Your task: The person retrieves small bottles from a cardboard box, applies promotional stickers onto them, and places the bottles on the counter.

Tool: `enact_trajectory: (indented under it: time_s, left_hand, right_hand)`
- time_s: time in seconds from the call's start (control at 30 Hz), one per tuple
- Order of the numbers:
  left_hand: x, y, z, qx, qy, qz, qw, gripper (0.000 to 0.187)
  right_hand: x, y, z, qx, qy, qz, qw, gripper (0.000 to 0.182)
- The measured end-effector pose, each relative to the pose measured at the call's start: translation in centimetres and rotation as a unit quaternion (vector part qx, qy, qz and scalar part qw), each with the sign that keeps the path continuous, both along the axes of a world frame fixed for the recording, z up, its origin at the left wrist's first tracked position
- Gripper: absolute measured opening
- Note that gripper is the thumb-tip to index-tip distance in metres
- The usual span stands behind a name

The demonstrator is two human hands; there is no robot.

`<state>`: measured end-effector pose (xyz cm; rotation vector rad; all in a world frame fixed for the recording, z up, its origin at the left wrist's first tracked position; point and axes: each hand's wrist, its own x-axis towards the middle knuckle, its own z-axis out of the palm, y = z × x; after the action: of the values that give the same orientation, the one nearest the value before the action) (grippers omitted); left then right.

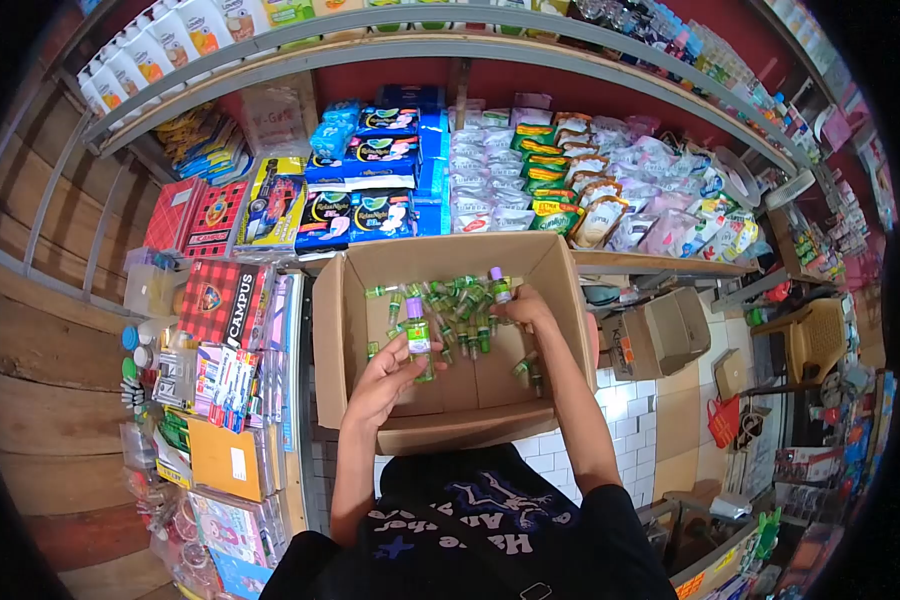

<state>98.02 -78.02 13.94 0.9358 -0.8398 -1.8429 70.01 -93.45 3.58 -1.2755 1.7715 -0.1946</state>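
An open cardboard box point(440, 262) rests on my lap, holding several small green bottles point(457, 318) scattered over its bottom. My left hand point(385, 378) reaches into the box and grips one green bottle with a purple cap point(417, 332), held upright. My right hand point(525, 305) is further in, at the far right of the pile, with its fingers closed on another purple-capped green bottle point(499, 287).
Shop shelves surround me: blue sanitary pad packs point(365, 175), sachet bundles point(580, 175) and white bottles point(160, 45) ahead, notebooks and stationery point(225, 300) at left. A second cardboard box point(660, 335) sits at right beside a plastic chair point(815, 340). White tiled floor lies below.
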Motion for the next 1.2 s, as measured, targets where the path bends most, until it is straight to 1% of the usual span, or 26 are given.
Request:
enact_trajectory:
  time_s: [0.03,0.07,0.17,0.2,0.27,0.3,0.33,0.4,0.47,0.57,0.67,0.77,0.87,0.97,1.1,1.2]
  left_hand:
    - [0.0,0.0,0.0,-0.003,0.004,0.000,1.000,0.040]
    - [0.1,0.0,-0.1,-0.007,0.008,0.000,1.000,0.041]
    - [0.2,-0.2,-0.5,-0.010,0.003,-0.004,1.000,0.041]
    - [0.2,-0.2,-0.5,-0.010,-0.003,-0.007,1.000,0.041]
    - [0.1,-0.2,-0.4,-0.013,0.005,-0.006,1.000,0.042]
    - [0.1,-0.2,-0.3,-0.015,0.009,-0.006,1.000,0.042]
    - [0.0,-0.3,-0.2,-0.015,0.011,-0.004,1.000,0.042]
    - [-0.1,-0.3,0.1,-0.013,0.015,-0.002,1.000,0.043]
    - [-0.1,-0.3,0.2,-0.009,0.009,-0.007,1.000,0.045]
    - [-0.2,-0.3,0.2,-0.003,0.001,-0.012,1.000,0.049]
    - [-0.2,-0.1,0.5,0.001,0.007,-0.018,1.000,0.052]
    - [-0.1,0.0,0.4,-0.008,0.013,-0.017,1.000,0.053]
    - [-0.1,0.2,1.0,-0.008,0.014,-0.009,1.000,0.054]
    - [0.1,0.6,2.4,0.020,0.000,-0.004,1.000,0.055]
    - [0.6,1.2,2.5,0.044,0.003,0.010,0.999,0.055]
    - [1.3,1.5,2.2,0.022,-0.014,-0.009,1.000,0.055]
  right_hand:
    - [0.6,0.6,2.4,-0.002,-0.032,0.004,0.999,0.045]
    - [1.2,1.0,3.7,-0.004,-0.063,0.008,0.998,0.041]
    - [2.5,2.2,3.2,-0.081,-0.261,0.006,0.962,0.020]
    - [3.0,2.7,5.0,-0.055,-0.287,0.017,0.956,0.021]
    - [4.5,4.0,6.8,-0.085,-0.304,-0.007,0.949,0.029]
    - [4.9,4.7,7.0,-0.099,-0.312,-0.018,0.945,0.033]
    - [5.2,4.8,6.0,-0.127,-0.317,0.007,0.940,0.038]
    - [5.7,5.7,5.6,-0.139,-0.324,0.006,0.936,0.045]
    - [6.5,7.1,8.5,-0.072,-0.340,-0.005,0.938,0.051]
    - [7.2,8.6,8.4,-0.093,-0.413,-0.037,0.905,0.035]
    - [7.5,9.8,8.7,-0.070,-0.492,-0.071,0.865,0.039]
    - [7.0,10.6,9.2,-0.007,-0.579,-0.069,0.813,0.047]
    - [6.9,11.4,9.5,-0.033,-0.574,-0.051,0.816,0.050]
    - [7.1,12.4,9.9,-0.039,-0.546,-0.066,0.834,0.056]
    - [7.5,13.1,10.5,-0.027,-0.554,-0.071,0.829,0.060]
    - [8.1,13.8,10.8,-0.021,-0.556,-0.082,0.827,0.062]
